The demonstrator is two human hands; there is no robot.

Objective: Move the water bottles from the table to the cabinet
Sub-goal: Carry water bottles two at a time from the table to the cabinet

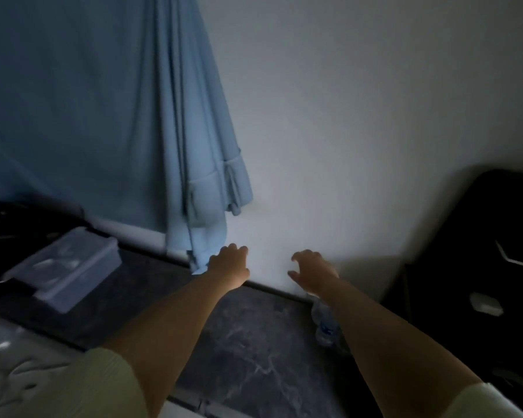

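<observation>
A clear plastic water bottle (325, 322) with a blue label lies on the dark marbled floor (254, 342) against the white wall, partly hidden under my right forearm. My right hand (313, 271) reaches forward above it, thumb and fingers spread in a loose curl, holding nothing. My left hand (228, 263) also stretches forward near the wall, fingers loosely bent and empty. Both arms are bare. No table is in view.
A blue curtain (103, 116) hangs at the left, its lower corner beside my left hand. A clear lidded storage box (67, 267) sits on the floor at the left. A dark cabinet (471, 267) stands at the right. Pale bedding fills the lower left corner.
</observation>
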